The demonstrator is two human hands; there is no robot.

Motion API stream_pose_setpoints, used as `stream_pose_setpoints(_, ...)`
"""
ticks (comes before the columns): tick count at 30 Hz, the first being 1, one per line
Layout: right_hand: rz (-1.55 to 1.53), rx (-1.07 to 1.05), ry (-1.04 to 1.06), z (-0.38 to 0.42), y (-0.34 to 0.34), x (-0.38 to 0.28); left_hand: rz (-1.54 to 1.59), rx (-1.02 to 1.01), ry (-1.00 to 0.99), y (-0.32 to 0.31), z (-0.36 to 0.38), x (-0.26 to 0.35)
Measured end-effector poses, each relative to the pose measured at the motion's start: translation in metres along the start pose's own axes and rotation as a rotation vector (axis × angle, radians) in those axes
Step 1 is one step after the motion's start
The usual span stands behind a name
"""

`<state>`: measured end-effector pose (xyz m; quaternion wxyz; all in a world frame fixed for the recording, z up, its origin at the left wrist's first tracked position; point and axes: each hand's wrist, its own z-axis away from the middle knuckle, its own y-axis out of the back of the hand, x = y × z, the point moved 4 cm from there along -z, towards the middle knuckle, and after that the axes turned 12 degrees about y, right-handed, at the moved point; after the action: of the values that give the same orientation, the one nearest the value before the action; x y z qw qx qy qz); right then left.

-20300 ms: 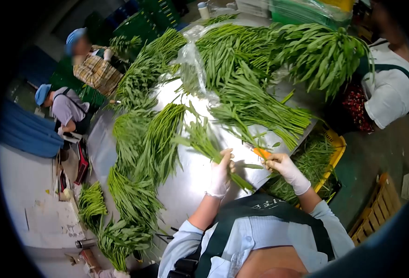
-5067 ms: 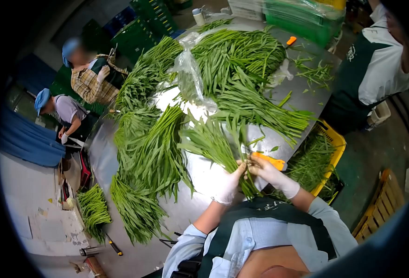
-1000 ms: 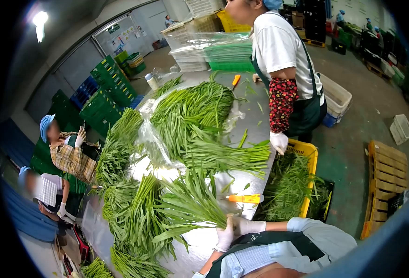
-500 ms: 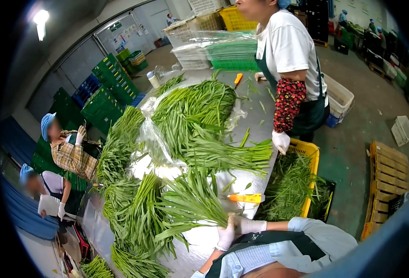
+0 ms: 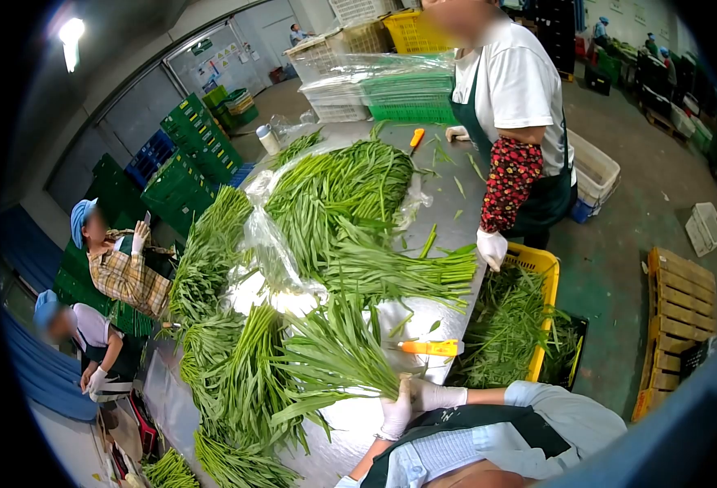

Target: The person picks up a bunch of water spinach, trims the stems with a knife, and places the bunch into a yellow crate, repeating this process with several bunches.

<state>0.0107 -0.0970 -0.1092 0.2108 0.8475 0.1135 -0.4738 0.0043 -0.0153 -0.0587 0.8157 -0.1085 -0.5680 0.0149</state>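
Observation:
A bunch of water spinach [image 5: 338,354], with long narrow leaves, is held by its stem ends just above the table's near edge. My left hand [image 5: 395,413], in a white glove, is closed around the stems. Against it, my right hand [image 5: 436,396], also gloved, is closed at the same stem ends; its fingertips are partly hidden. The leaves point away from me, over the metal table [image 5: 358,415]. Just beyond my hands lies an orange-yellow box cutter [image 5: 430,347]. More bunches of greens [image 5: 241,366] lie to the left of the held one.
A large heap of greens [image 5: 338,187] and clear plastic film [image 5: 265,244] cover the table's middle. On the right, a co-worker [image 5: 521,89] stands by a yellow crate [image 5: 547,272] of loose leaves. Another orange cutter [image 5: 417,138] lies farther back. Two people work at left.
My hands and the bunch stay still. The co-worker at right has shifted slightly rightward. At lower left, a person has bent forward and lowered a pale object.

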Motion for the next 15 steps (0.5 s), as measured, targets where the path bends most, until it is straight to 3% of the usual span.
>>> stream_pose_setpoints(15,-0.026,-0.019,-0.033,0.003,-0.006,0.012,0.007,-0.013,-0.017,-0.003,0.001,0.006)
